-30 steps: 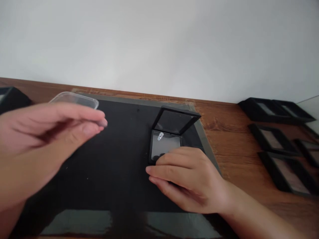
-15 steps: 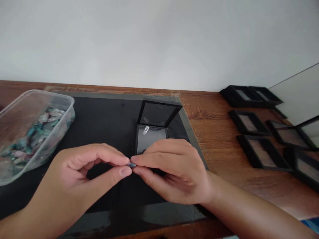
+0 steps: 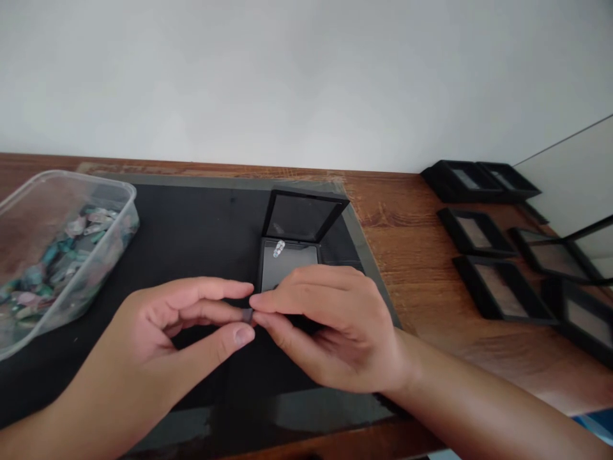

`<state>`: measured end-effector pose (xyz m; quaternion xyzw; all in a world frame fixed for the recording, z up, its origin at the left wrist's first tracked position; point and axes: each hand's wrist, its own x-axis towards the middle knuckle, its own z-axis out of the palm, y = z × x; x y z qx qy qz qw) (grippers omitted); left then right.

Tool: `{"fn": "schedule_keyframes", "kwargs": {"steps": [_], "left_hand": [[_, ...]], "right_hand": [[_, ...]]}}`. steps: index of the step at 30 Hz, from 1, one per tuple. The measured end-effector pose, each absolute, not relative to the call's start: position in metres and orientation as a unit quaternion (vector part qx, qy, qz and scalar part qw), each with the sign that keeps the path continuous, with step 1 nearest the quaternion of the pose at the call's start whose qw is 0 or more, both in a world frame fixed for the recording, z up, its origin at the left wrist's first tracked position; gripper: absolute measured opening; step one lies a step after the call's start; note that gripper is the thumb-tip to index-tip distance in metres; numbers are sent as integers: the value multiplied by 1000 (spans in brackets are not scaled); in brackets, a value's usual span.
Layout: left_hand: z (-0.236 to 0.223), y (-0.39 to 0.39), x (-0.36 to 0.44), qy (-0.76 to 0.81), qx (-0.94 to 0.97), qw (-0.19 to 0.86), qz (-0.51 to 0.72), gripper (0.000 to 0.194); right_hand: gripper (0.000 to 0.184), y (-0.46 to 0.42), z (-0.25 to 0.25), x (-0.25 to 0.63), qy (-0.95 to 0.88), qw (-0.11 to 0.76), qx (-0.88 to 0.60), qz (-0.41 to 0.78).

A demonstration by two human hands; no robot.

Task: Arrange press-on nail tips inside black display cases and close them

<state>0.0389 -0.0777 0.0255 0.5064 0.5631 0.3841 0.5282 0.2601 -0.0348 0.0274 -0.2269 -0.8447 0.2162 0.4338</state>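
My left hand [image 3: 182,332] and my right hand [image 3: 330,332] meet fingertip to fingertip over a black mat [image 3: 191,230]. Both pinch a small dark stone [image 3: 247,314] between them. Just behind my right hand stands an open black display box [image 3: 292,246] with its clear lid raised; a small pale crystal [image 3: 278,248] lies on its base. My right hand covers the front part of that box.
A clear plastic tub [image 3: 57,249] with several coloured stones sits at the left on the mat. Several closed black display boxes [image 3: 498,281] lie on the wooden desk [image 3: 416,249] at the right. A white wall runs behind.
My left hand came down from the tub to meet my right hand. The small stone is now pinched between both hands. Over the last half second the hands hardly moved.
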Motion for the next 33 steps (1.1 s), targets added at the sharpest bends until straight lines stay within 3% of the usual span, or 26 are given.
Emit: {"fn": "schedule_keyframes", "kwargs": {"steps": [10,19,26,33], "left_hand": [[25,-81,33,499,526,601,337,21],[20,-83,28,493,525,634,280,37],[29,-86,32,533,522,618,250,61],[12,-86,26,487,620,574,222,56]], "right_hand": [[19,-37,29,263,-870,409,-207,183],[22,-38,26,263,-887,386,-196,159],[22,-38,26,263,-875,369,-194,247],[20,-36,25,266,-866,363,-202,277]]}}
